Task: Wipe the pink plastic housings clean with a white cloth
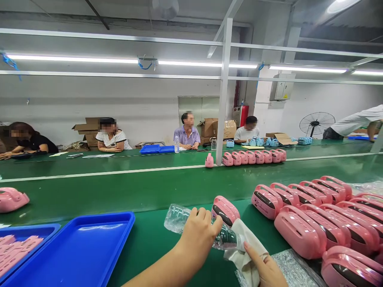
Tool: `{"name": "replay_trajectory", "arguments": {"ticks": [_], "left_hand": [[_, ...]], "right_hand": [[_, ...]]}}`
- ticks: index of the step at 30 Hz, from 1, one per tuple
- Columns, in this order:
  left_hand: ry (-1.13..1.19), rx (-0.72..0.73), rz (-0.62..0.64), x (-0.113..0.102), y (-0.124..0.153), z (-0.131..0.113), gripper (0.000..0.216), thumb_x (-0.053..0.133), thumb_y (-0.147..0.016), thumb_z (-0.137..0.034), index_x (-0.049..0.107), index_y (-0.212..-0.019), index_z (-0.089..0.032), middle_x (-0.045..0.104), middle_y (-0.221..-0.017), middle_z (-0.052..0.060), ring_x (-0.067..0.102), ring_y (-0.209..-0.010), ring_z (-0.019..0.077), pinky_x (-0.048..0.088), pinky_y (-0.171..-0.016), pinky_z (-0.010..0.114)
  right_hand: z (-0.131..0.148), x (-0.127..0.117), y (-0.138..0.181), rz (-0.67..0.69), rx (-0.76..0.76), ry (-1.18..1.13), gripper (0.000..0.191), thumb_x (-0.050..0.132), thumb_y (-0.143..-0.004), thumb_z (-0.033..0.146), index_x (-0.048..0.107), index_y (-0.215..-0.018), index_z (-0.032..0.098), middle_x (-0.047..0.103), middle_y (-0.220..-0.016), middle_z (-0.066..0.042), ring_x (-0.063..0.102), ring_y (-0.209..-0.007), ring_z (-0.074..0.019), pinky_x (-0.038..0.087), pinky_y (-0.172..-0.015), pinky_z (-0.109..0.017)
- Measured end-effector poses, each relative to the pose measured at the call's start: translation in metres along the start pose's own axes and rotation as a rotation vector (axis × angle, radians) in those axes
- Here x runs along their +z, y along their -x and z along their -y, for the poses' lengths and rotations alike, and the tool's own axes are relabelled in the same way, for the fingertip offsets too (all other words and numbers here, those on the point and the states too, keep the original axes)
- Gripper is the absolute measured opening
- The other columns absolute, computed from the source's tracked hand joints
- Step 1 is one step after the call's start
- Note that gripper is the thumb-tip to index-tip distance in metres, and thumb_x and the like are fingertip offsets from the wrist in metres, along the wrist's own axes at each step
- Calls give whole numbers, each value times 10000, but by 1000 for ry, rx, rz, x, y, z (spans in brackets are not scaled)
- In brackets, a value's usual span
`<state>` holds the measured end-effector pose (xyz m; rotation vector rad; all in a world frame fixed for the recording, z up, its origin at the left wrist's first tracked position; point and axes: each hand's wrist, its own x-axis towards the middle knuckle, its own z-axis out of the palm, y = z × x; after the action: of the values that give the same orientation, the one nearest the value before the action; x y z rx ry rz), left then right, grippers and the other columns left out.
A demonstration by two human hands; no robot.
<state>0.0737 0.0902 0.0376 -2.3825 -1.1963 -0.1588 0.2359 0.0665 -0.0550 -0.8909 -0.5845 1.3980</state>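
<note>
Left hand grips clear bottle (label unreadable); right hand presses cloth.

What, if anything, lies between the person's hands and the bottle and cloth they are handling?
Nothing visible does. The left hand already grips the clear bottle, tilted on its side, and the right hand holds the cloth against the bottle's mouth. A pink device sits just behind, not between.

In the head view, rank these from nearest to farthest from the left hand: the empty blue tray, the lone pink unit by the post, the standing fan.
Measured from the left hand, which grips a clear plastic bottle:
1. Empty blue tray, just to its left on the near bench.
2. Lone pink unit, straight ahead across the belt, by the post.
3. Standing fan, far right, by the back wall.
</note>
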Motion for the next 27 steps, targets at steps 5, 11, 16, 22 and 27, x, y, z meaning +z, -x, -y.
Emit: {"name": "replay_trajectory", "arguments": {"ticks": [5,11,16,22,27], "left_hand": [[-19,10,-31,4,0,-3,249,487,-816,-195,479,-1065,-186,602,-784,62,557,-711,229,434,-597,346],[-24,-2,-44,4,1,-2,221,469,-820,-151,485,-1036,-193,602,-780,49,553,-708,220,411,-609,344],[-16,4,-25,4,3,2,225,507,-795,-164,485,-1018,-187,590,-780,40,548,-708,219,393,-603,340],[1,-16,-15,7,2,2,243,480,-801,-125,488,-1031,-202,586,-777,32,542,-703,213,391,-604,337],[24,-14,12,7,2,3,259,488,-806,-148,485,-1059,-205,599,-821,42,558,-737,226,421,-627,350]], "right_hand": [[-9,-12,-5,-30,18,3,536,765,-662,375,594,-1076,81,654,-728,-32,571,-541,-144,452,-474,-209],[0,-10,-5,-20,134,-162,580,810,-606,324,566,-1087,112,660,-933,-46,628,-786,-190,526,-621,-219],[14,1,1,-40,208,-316,659,883,-447,269,583,-1008,96,640,-1001,-91,595,-963,-254,553,-757,-283],[14,-1,0,-47,297,-400,806,885,-441,229,506,-1141,99,645,-981,-103,592,-964,-277,550,-758,-302],[14,-7,-1,-30,307,-402,924,883,-463,236,404,-1243,114,647,-969,-110,605,-936,-260,538,-783,-307]]}}
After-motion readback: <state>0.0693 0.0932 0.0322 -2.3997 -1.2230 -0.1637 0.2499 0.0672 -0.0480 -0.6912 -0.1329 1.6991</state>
